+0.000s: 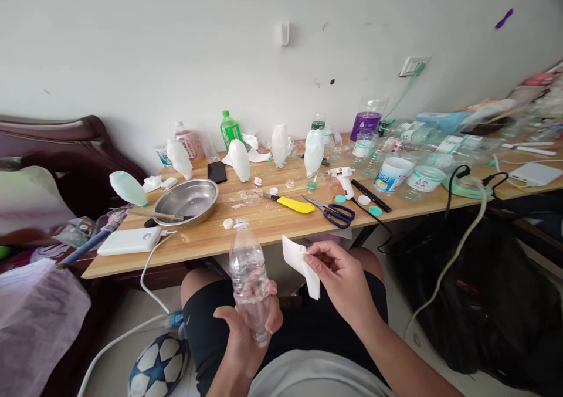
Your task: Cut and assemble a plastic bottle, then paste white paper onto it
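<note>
Soft, even light brightens the plain whitish wall (197, 51), a faint shadow lying right of the white plastic hook (285, 34). Glints streak the near, clear, ribbed plastic bottle (247, 250) and round silver metal bowl (200, 193). Far-right edges stretch and blur; the large black bag (479, 309), near right, looks murky.

In your left hand (243, 333) is a clear plastic bottle (247, 259), left of the thin white paper-like sheet (301, 262) in your right hand (342, 280). On the wood-grain table (281, 224) ahead, a round silver metal bowl (197, 195) lies left of a slim yellow plastic cutter (297, 204).
</note>
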The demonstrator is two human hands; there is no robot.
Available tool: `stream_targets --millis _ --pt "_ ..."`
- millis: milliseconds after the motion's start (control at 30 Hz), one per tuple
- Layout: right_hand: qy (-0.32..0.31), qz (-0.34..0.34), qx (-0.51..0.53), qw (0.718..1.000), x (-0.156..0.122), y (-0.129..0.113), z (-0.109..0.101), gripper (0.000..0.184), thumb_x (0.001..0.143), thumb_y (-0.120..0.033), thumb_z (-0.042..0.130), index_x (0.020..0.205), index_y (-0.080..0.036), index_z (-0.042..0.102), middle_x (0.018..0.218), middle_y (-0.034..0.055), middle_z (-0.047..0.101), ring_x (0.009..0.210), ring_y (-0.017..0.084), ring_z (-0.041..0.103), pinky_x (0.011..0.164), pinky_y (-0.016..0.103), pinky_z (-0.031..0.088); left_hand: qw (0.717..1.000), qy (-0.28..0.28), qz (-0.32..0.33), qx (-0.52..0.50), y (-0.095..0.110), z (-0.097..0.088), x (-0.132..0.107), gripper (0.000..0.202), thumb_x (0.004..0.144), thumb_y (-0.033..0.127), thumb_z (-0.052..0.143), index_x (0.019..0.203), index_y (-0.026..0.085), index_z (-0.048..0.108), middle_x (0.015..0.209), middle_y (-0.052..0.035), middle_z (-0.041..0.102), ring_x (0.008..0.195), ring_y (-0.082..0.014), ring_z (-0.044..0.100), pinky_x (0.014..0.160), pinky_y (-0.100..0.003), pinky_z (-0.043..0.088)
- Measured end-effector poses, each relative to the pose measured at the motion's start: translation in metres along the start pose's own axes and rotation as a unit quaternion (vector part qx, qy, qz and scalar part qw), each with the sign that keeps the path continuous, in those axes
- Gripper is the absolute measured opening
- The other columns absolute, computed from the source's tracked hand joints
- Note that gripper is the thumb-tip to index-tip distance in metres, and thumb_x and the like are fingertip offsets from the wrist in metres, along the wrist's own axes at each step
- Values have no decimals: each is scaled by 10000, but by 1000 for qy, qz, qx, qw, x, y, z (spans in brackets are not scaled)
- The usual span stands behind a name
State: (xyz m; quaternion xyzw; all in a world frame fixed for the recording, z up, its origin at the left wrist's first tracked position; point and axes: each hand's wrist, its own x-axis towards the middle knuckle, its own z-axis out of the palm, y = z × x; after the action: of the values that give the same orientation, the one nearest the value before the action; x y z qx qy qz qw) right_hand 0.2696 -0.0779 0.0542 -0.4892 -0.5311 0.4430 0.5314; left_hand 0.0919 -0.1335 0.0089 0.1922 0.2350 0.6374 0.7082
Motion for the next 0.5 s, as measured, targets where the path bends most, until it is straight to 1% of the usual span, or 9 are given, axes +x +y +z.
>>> stream_targets --millis 33,67,133,200,233,333,433,500 --pt "-5 -1 -7 1000 -1 -1 1 233 862 -443 686 873 -210 682 815 18 687 721 149 619 649 229 496 1000 -4 -4 -4 -1 -2 -1 816 563 821 653 1090 199 682 909 -44 668 449 -44 422 464 -216 357" --pt "-10 -2 -15 1000 -1 -1 3 235 874 -445 671 885 -211 693 823 22 696 725 153 625 655 234 500 1000 -5 -10 -9 -2 -3 -1 775 569 787 689 1076 201 686 950 -47 681 452 -37 416 486 -224 380" --pt "-13 -2 -24 1000 -1 -1 6 246 889 -449 650 902 -211 706 831 29 707 735 163 636 669 246 511 999 9 -22 -25 -3 -4 -1 688 637 722 721 1093 209 686 1071 -72 698 469 -34 419 538 -246 423" --pt "-16 0 -22 1000 0 0 9 254 889 -455 648 911 -208 706 844 37 712 749 174 648 681 261 523 998 35 -38 -43 -3 -1 -1 661 705 703 698 1132 198 682 1160 -101 688 518 -60 460 573 -270 453" --pt "-17 1 -19 1000 1 1 11 257 888 -456 649 922 -208 704 858 43 716 764 182 655 693 269 531 997 45 -47 -50 -2 1 0 659 736 695 681 1154 186 677 1153 -104 685 550 -79 485 582 -279 463" --pt "-30 1 -1 1000 3 1 15 257 888 -446 652 975 -208 697 937 68 729 842 207 676 746 298 554 993 54 -75 -68 1 9 1 627 817 634 633 1224 156 644 1010 -72 674 608 -122 525 575 -289 472" --pt "-43 3 21 999 3 0 18 255 885 -426 660 1011 -206 684 1000 85 731 913 222 684 799 320 567 990 42 -108 -83 4 13 3 603 865 601 564 1275 161 603 930 -46 646 545 -102 483 499 -256 427" --pt "-44 6 30 999 2 -2 21 246 879 -416 669 1001 -203 677 987 78 729 909 215 687 804 313 567 988 36 -122 -90 2 11 2 601 884 627 524 1279 179 591 894 -33 638 492 -74 428 443 -216 365"
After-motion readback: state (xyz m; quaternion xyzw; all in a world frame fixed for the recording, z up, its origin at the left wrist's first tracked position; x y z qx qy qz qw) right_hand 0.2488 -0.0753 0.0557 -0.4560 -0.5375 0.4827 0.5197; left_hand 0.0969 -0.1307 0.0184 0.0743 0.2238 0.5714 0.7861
